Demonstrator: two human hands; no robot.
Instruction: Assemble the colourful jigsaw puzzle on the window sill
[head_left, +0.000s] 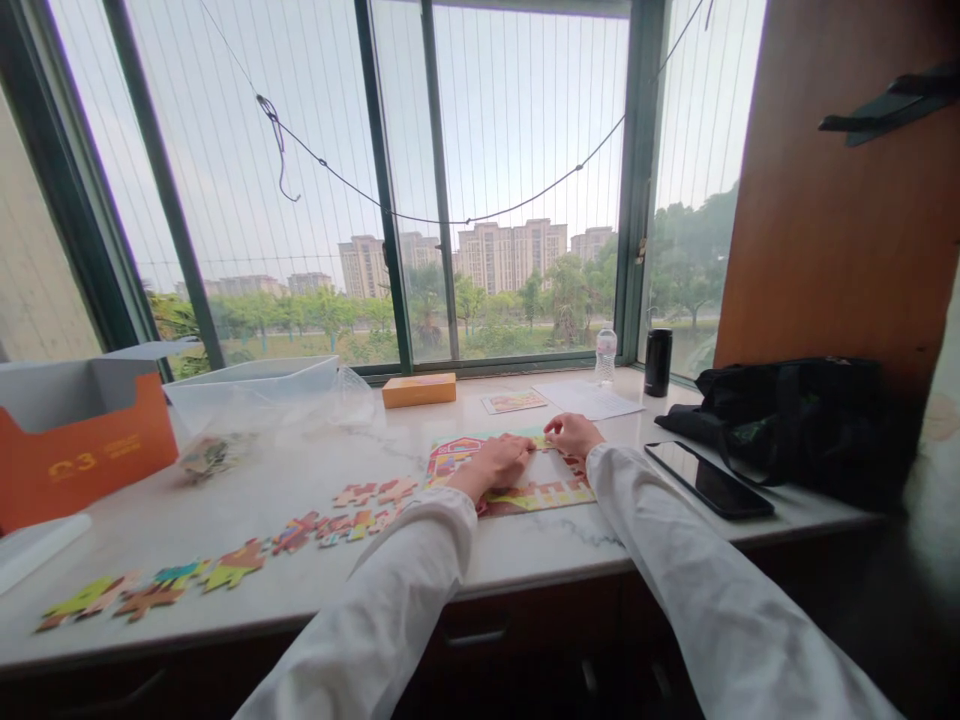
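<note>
A partly assembled jigsaw puzzle (540, 497) lies on the counter in front of me, with a pale gap in its middle. My left hand (499, 465) rests on the puzzle's left and middle part, fingers stretched out and lying flat. At the upper right edge, my right hand (574, 435) has its fingers bent together on a puzzle piece, which they mostly cover. Loose puzzle pieces (300, 532) are spread to the left of the puzzle, in a line running toward the counter's front left. A small picture card (514, 401) lies just behind the puzzle.
Left stand an orange box (82, 450), a clear plastic bin (255, 390) and a bag of pieces (214, 455). Behind are a yellow box (418, 390), paper (592, 402), a bottle (605, 355) and a black tumbler (658, 362). A phone (709, 480) and black bag (795, 420) lie right.
</note>
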